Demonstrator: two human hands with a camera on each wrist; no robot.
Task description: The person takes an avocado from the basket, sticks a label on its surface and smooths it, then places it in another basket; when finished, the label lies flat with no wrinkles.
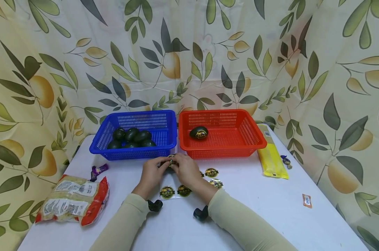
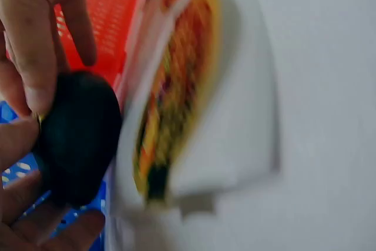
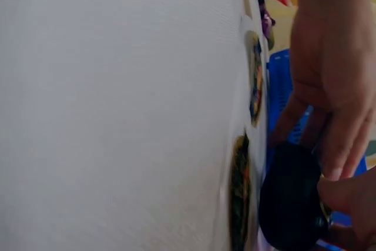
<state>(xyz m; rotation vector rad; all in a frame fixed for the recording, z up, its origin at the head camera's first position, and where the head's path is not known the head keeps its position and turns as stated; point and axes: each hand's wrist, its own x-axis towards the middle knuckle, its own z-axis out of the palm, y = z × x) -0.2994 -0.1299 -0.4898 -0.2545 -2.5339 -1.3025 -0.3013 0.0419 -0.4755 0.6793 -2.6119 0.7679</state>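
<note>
In the head view, the left hand (image 1: 152,171) and the right hand (image 1: 187,168) meet over the white table (image 1: 271,216), just in front of the gap between the blue basket (image 1: 136,134) and the red basket (image 1: 222,132). Together they hold a small dark avocado (image 1: 171,161), mostly hidden by the fingers, with a round gold-edged sticker showing on it. The blue basket holds about six dark avocados (image 1: 131,137); the red basket holds one avocado with a sticker (image 1: 199,132). On the sticker sheet (image 1: 189,184) near the wrists I count four round stickers.

In the left wrist view, the avocado (image 2: 76,136) is black and smooth-looking. The fingers of the left hand (image 2: 17,198) curl around it from below, and the fingers of the other hand (image 2: 41,39) press on it from above. One blurred sticker (image 2: 176,86) lies beside it.

In the right wrist view, the right hand (image 3: 338,86) pinches the dark avocado (image 3: 289,201) with its fingertips. Two stickers (image 3: 241,198) are visible on the sheet.
</note>
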